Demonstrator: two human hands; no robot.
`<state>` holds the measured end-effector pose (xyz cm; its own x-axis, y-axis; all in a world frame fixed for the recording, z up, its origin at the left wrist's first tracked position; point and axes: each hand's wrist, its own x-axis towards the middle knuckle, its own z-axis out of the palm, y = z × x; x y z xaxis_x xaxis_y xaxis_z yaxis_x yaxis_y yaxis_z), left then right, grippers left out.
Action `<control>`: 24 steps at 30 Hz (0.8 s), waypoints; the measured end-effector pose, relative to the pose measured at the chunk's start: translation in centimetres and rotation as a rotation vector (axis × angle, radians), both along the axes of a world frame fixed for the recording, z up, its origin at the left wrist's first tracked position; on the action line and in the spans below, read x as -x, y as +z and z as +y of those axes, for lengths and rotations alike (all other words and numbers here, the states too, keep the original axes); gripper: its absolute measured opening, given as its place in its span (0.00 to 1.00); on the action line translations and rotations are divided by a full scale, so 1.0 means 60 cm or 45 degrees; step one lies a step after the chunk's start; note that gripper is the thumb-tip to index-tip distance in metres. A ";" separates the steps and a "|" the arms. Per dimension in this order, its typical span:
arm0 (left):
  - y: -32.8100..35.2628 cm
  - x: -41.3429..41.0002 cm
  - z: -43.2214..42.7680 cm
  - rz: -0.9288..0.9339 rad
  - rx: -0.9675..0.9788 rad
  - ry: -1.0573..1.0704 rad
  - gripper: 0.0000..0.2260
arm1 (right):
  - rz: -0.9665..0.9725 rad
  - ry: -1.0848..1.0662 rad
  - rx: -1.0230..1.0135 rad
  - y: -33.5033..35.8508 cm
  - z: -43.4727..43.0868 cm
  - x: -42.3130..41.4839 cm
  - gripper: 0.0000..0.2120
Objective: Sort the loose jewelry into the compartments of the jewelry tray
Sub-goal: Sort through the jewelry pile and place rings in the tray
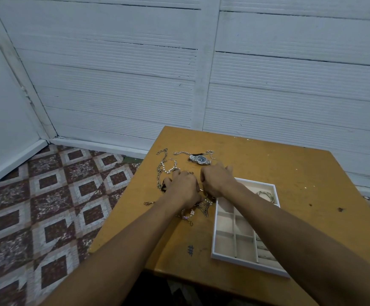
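Loose jewelry lies in a pile on the left part of the wooden table [290, 173]. My left hand [185, 186] and my right hand [218, 180] are side by side over the pile with fingers curled down, and both pinch at a small gold hoop [201, 190] tangled with chains between them. The white jewelry tray [214, 239], with beige compartments, lies under my right forearm. A silver bangle [266, 195] rests in its far right compartment. The other compartments that I can see hold nothing.
A steel watch [200, 160] lies beyond my hands, with a thin chain [184, 153] behind it. A pearl bracelet [168, 167] and a long link chain [162, 155] are at the left. A beaded bracelet [187, 214] and a dark chain [205, 208] lie below my wrists.
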<state>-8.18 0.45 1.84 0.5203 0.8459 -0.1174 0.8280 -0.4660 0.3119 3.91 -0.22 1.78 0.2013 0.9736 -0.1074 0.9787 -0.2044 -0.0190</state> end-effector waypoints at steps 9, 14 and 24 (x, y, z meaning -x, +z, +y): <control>-0.009 0.009 -0.006 -0.036 0.023 0.025 0.11 | 0.038 0.064 0.027 0.000 -0.002 -0.001 0.09; -0.007 0.009 -0.006 -0.016 0.017 0.022 0.13 | 0.107 0.072 -0.098 0.010 -0.005 -0.013 0.08; -0.004 0.003 -0.010 0.017 0.028 0.009 0.13 | 0.736 0.011 -0.307 0.041 -0.043 -0.064 0.06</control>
<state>-8.34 -0.15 1.57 0.5127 0.8466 -0.1432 0.8353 -0.4533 0.3112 7.73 -2.83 4.23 0.1680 0.9854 0.0260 0.7978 -0.1204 -0.5907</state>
